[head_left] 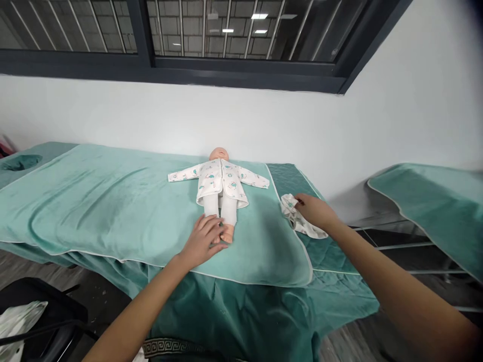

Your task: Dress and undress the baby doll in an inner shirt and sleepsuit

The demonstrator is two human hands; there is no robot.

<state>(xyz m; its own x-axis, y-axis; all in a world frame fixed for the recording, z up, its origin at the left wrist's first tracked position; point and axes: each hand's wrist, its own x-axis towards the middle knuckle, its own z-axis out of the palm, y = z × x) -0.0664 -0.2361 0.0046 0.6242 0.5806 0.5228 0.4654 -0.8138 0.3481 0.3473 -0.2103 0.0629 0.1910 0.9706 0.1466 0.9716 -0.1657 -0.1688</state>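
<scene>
A baby doll (220, 187) in a white printed jacket lies face up on the pale green towel (113, 201) covering the bed, arms spread, jacket already on, legs in white. The left hand (204, 240) rests open on its feet. The right hand (315, 211) pinches a crumpled white printed cloth (298, 217) just beside it. No containers are in view.

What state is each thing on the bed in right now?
Doll: lying face up, arms spread, wearing a printed jacket, legs in white.
Left hand: resting open on the doll's feet.
Right hand: gripping the crumpled cloth.
Light green towel: spread flat under the doll, slightly wrinkled.
</scene>
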